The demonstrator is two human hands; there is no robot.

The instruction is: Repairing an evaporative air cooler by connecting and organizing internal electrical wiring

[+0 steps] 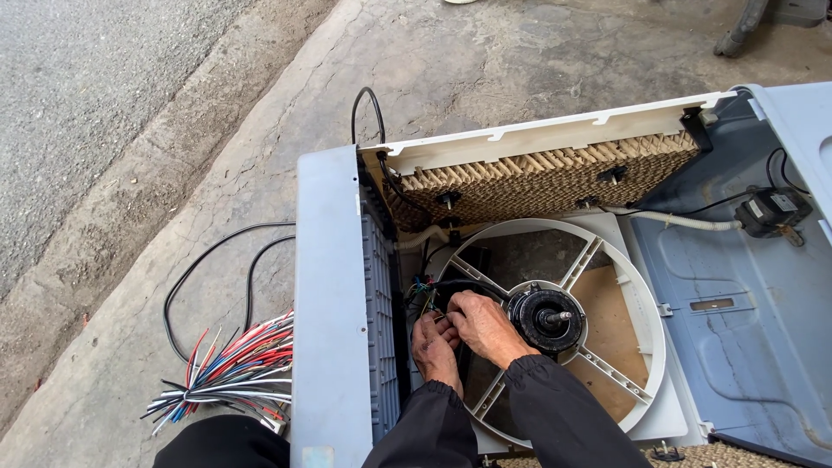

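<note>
Black fan motor [546, 319] sits at the hub of the round white fan frame [646, 303], inside the opened grey cooler casing [334, 295] lying on concrete. My right hand [485, 328] is curled just left of the motor, fingers closed on the thick black cable [459, 286] running into it. My left hand [435, 345] is beside it, fingertips pinching thin wires — colours too small to tell. Far side: brown honeycomb pad [537, 182]. Right: small black pump [771, 211]. Left, on the ground — a bundle of coloured wires [234, 368].
</note>
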